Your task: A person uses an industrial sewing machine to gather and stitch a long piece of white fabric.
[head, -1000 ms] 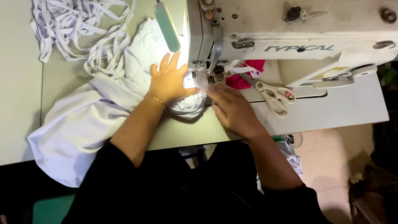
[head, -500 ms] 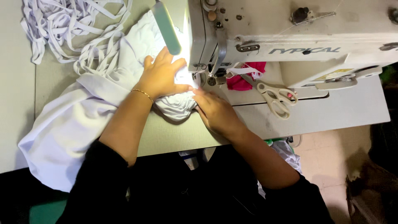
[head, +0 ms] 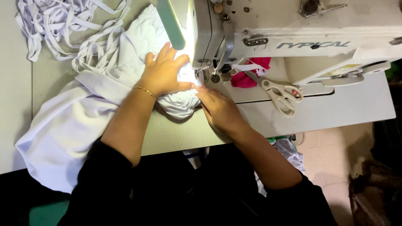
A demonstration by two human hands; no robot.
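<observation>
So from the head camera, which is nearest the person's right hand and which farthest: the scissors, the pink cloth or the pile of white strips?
From the right hand:
1. Pink cloth, just above it, under the sewing machine's arm.
2. Scissors, off to its right on the machine bed.
3. Pile of white strips, far off at the table's top left corner.

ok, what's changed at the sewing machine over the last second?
The right hand slid left, from beside the scissors to the bunched white fabric at the needle. The left hand remains flat on the fabric; scissors and the heap of white strips unmoved.
</observation>
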